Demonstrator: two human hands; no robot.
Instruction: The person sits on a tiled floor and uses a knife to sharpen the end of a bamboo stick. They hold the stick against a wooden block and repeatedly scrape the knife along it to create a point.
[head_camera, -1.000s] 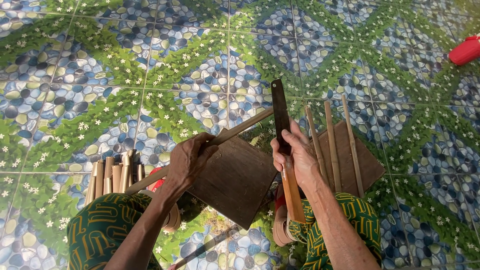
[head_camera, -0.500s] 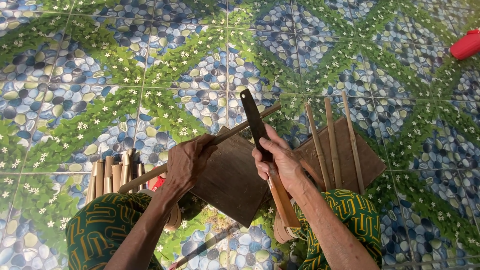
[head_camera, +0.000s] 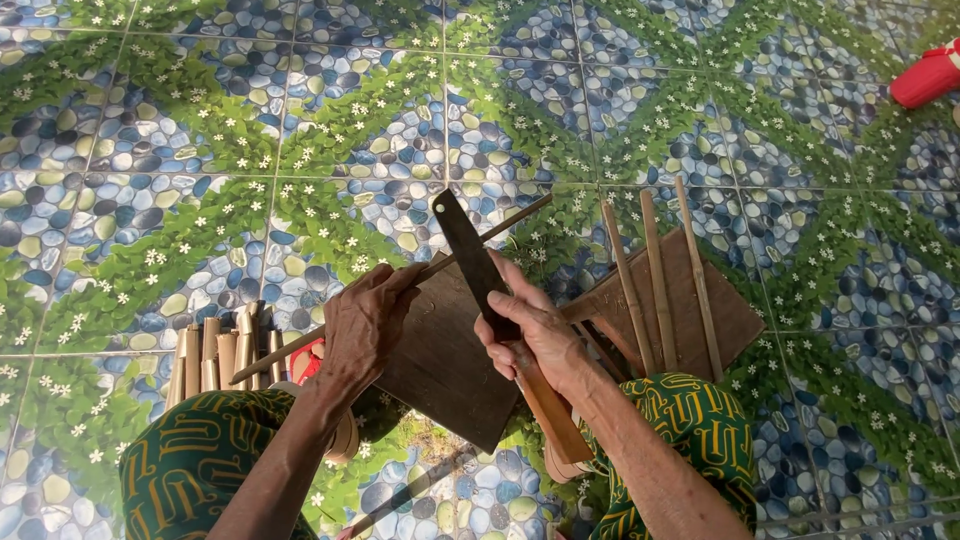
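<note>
My left hand (head_camera: 365, 322) grips a long thin bamboo strip (head_camera: 500, 228) that runs from lower left up to the right across a dark wooden board (head_camera: 445, 370). My right hand (head_camera: 535, 335) holds a big knife (head_camera: 468, 252) by its wooden handle, the dark blade pointing up and away. The blade crosses the strip over the board's far edge. Both knees, in green and yellow patterned cloth, frame the board.
Three split bamboo sticks (head_camera: 655, 280) lie on a second brown board (head_camera: 735, 315) to the right. A bundle of short bamboo pieces (head_camera: 220, 355) stands at the left knee. A red object (head_camera: 925, 75) lies at the top right on the patterned tile floor.
The knife has swung left, from upright beside the board to leaning across the bamboo strip. My left hand has kept its hold on the strip.
</note>
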